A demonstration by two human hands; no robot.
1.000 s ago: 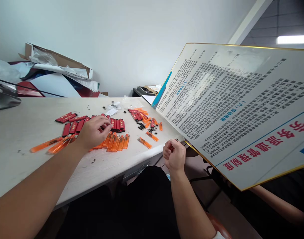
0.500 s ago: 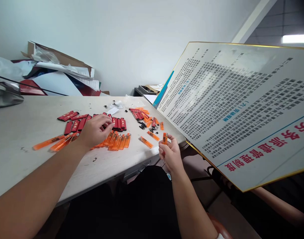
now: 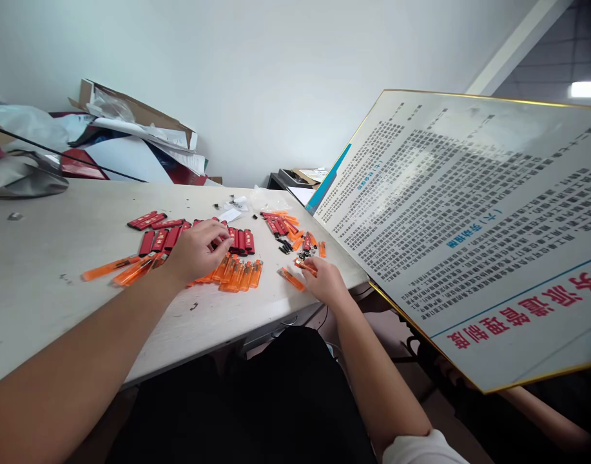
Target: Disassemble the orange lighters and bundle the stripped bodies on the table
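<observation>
My right hand (image 3: 325, 281) is at the table's right edge, its fingers closed round an orange lighter (image 3: 305, 265) at the fingertips. A second orange lighter (image 3: 291, 279) lies on the table just left of it. My left hand (image 3: 202, 250) rests with curled fingers over a row of red lighters (image 3: 240, 241) with black ends; what its fingertips hold, if anything, is hidden. In front of that hand several clear orange lighters (image 3: 241, 275) lie side by side. More red lighters (image 3: 165, 240) and fanned orange ones (image 3: 109, 267) spread to its left.
Mixed red and orange lighters (image 3: 281, 225) and small black parts (image 3: 284, 245) lie farther back. A large printed board (image 3: 421, 212) leans over the table's right side, with another person's arm (image 3: 546, 409) below it. Cartons and papers (image 3: 131, 138) are piled behind the table (image 3: 96, 219).
My right hand has moved from beside the table edge forward and down to the lighters there. My left hand stays over the red row. The whole view has shifted slightly.
</observation>
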